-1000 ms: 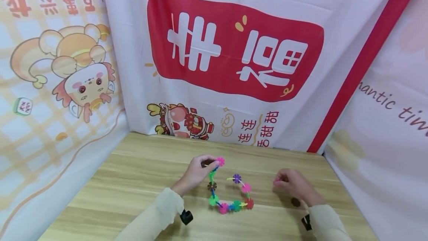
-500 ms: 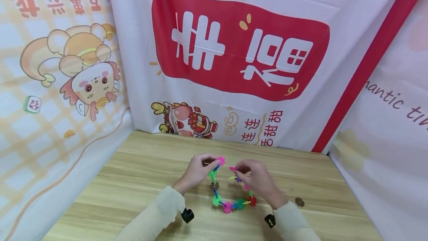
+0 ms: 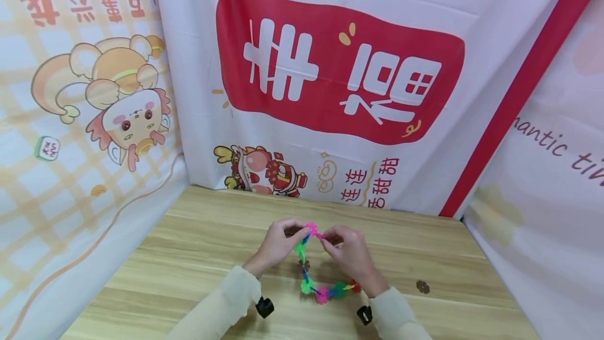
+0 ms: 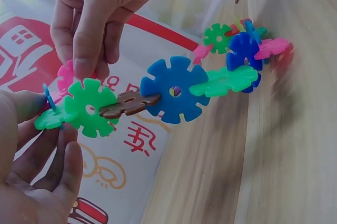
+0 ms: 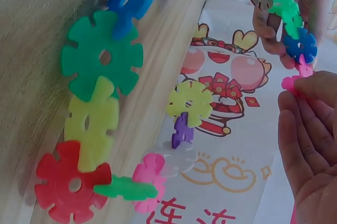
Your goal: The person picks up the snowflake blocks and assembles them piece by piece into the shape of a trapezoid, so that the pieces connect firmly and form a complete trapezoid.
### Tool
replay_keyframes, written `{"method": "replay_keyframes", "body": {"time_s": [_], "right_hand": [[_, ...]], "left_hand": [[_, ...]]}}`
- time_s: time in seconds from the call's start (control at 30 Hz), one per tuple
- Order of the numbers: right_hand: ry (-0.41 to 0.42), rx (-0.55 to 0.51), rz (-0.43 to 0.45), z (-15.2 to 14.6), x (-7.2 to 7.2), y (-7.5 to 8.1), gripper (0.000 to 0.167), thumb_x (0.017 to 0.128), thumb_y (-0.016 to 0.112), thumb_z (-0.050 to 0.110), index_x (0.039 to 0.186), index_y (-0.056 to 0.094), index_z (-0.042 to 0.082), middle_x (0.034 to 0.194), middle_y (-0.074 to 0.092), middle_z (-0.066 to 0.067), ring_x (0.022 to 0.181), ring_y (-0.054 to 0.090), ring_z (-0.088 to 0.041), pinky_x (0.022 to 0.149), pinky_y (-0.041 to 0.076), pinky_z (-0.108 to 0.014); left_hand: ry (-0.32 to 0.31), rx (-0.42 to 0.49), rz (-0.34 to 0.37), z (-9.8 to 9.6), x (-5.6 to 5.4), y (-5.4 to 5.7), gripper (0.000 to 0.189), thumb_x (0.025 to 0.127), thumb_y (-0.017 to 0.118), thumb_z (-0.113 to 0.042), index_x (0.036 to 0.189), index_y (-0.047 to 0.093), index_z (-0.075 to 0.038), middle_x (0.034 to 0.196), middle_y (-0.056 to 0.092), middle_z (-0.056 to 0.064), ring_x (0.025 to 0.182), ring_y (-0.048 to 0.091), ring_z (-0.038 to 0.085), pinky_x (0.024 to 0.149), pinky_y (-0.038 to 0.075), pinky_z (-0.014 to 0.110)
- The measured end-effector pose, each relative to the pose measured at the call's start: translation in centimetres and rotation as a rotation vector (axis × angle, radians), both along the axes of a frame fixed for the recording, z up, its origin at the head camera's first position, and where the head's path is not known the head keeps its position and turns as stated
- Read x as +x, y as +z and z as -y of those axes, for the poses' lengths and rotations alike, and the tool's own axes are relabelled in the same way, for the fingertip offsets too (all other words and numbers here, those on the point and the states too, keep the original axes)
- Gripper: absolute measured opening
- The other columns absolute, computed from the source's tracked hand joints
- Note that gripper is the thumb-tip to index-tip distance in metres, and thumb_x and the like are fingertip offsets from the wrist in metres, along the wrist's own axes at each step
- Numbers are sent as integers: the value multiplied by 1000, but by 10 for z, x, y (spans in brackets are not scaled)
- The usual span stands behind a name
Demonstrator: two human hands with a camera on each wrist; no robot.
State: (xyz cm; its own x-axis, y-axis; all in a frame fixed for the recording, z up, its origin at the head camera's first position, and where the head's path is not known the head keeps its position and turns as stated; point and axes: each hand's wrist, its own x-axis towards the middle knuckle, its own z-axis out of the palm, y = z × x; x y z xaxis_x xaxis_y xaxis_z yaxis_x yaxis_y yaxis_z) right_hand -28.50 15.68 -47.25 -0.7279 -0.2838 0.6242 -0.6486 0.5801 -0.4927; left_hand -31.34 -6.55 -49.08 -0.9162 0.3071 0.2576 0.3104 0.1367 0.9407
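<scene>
A chain of colourful notched plastic snowflake discs (image 4: 174,89) curves in a loop above and along the table. My left hand (image 3: 278,243) holds it up near one end, pinching by a blue and a pink disc (image 3: 311,229). Between the thumb and fingers of my right hand (image 3: 351,253) is another pink disc (image 5: 290,83), its edge against the chain's pink end disc. Whether their slots interlock I cannot tell. The chain's other end, with a yellow disc (image 5: 190,103), is mostly behind my right hand in the head view.
A loose brown disc (image 3: 422,286) lies on the wooden table (image 3: 203,256), right of my right hand. Printed cloth hangs stand behind (image 3: 340,67) and at both sides of the table.
My right hand has moved left from the table's right side, bringing the pink disc to the chain's raised end. The left hand has stayed nearly still. The brown disc came into fuller view.
</scene>
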Motion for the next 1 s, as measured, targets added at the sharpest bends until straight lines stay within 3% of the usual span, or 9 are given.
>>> {"method": "replay_keyframes", "body": {"time_s": [0.23,0.4,0.5,0.7,0.83,1.0], "right_hand": [[-16,16,-121,-1,1,-4,13,85,86,0,90,79,9,86,79,-1,76,75,-8,72,63,-18],[0,34,-239,-7,0,-4,15,82,87,-3,89,79,8,85,80,-2,75,75,-9,71,61,-16],[24,67,-247,-10,-1,-2,15,82,87,-2,89,80,8,84,80,-2,74,75,-8,69,61,-16],[58,163,-40,-28,6,9,13,87,87,8,96,78,10,91,80,-2,82,76,-10,74,63,-18],[-25,244,119,-70,14,15,18,86,87,11,100,77,10,97,79,-6,87,76,-17,78,65,-26],[-164,385,318,-140,17,17,17,89,84,10,104,77,5,100,78,-12,90,73,-21,80,65,-41]], "left_hand": [[-8,39,34,-7,1,3,23,103,70,-34,112,79,-15,108,79,7,92,70,17,80,58,22],[-49,50,60,-11,1,4,23,103,70,-32,112,80,-13,108,80,8,91,71,14,79,59,22],[-68,42,66,-11,-1,1,24,103,70,-32,113,80,-12,108,80,8,91,71,14,80,59,23],[-110,-19,97,-12,-1,-4,24,104,69,-33,113,77,-12,105,76,6,89,68,14,77,58,23],[-170,-48,117,-13,-1,-4,26,104,68,-35,117,74,-13,109,76,5,94,69,16,81,60,24],[-138,-38,140,-8,-2,-2,24,104,68,-31,117,72,-12,109,77,6,100,72,27,82,61,25]]}}
